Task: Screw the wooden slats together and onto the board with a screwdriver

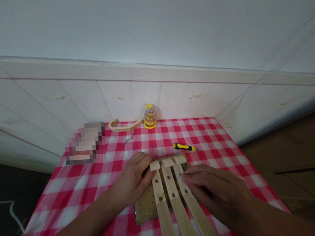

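Three long wooden strips with curled ends lie side by side across a worn brown board. Screw heads or holes show along each strip. My left hand is closed at the far left of the board, thumb and fingers around the curled end of the leftmost strip. At the rightmost strip, my right hand makes a pinch close to its upper screw hole. A small pale or shiny bit shows at those fingertips, too small to name.
A yellow-and-black screwdriver lies beyond the board. Farther back are loose screws, a hook-shaped wooden piece and a clear-and-yellow container near the wall. A blurred-out flat object lies left on the checked tablecloth.
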Tool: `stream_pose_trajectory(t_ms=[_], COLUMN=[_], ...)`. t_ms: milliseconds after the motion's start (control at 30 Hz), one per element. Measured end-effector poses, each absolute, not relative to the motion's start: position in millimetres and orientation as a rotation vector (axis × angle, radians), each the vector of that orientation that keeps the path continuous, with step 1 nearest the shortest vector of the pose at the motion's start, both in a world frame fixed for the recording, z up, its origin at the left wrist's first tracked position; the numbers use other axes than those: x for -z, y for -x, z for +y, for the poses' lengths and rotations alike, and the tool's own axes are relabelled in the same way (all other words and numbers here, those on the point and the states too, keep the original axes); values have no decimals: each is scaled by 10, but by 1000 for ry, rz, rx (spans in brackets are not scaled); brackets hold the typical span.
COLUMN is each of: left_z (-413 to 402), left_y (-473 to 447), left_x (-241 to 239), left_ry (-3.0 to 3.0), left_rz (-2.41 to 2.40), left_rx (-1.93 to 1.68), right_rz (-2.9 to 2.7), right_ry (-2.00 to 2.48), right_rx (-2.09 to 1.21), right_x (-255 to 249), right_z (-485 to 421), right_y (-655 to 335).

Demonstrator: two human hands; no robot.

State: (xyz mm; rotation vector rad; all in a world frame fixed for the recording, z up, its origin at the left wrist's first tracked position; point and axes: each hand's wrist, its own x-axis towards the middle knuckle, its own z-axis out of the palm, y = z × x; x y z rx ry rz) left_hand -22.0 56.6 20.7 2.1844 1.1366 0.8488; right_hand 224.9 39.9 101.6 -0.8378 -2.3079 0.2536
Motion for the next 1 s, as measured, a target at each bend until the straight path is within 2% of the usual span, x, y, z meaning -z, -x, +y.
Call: stream_pose_trajectory(t_ms=[367, 1000], left_z=[559, 555], left_y=[226, 231], left_x=[-208, -164], left_ry=[-2149, -2108], left_rz=[1130, 1105], left_rx=[-812, -827], right_rz=[-2328, -2378], right_ry=[764, 703], right_rx=[-147, -264], right_x=[-953, -779], right_z=[435, 427], right_y=[-2246, -2085])
